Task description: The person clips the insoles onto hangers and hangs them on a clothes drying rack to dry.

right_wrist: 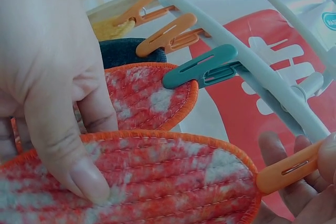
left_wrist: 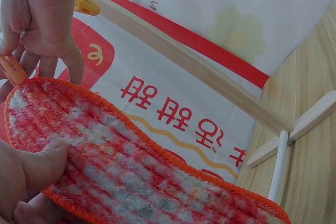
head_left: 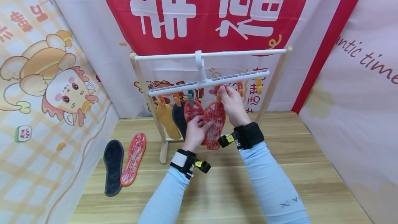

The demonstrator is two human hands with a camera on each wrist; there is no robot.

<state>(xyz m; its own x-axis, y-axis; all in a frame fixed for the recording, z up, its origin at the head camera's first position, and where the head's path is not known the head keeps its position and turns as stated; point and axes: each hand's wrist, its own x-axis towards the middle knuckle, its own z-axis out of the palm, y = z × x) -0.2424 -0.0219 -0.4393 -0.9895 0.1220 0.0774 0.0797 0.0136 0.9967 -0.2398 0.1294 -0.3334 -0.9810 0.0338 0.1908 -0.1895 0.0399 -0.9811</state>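
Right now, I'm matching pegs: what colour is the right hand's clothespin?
Orange clothespin, clearest in the right wrist view.

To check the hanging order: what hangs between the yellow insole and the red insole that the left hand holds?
The head view shows a dark insole, then another red-white insole under a teal clothespin, before the held insole.

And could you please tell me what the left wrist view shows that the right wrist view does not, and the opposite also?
Only the left wrist view shows the yellow clip and a wooden foot of the stand.

Only the right wrist view shows the teal clip, the dark insole and the yellow insole.

Both show the red-and-white insole held by the left hand, and the right hand pinching the orange clip at its end.
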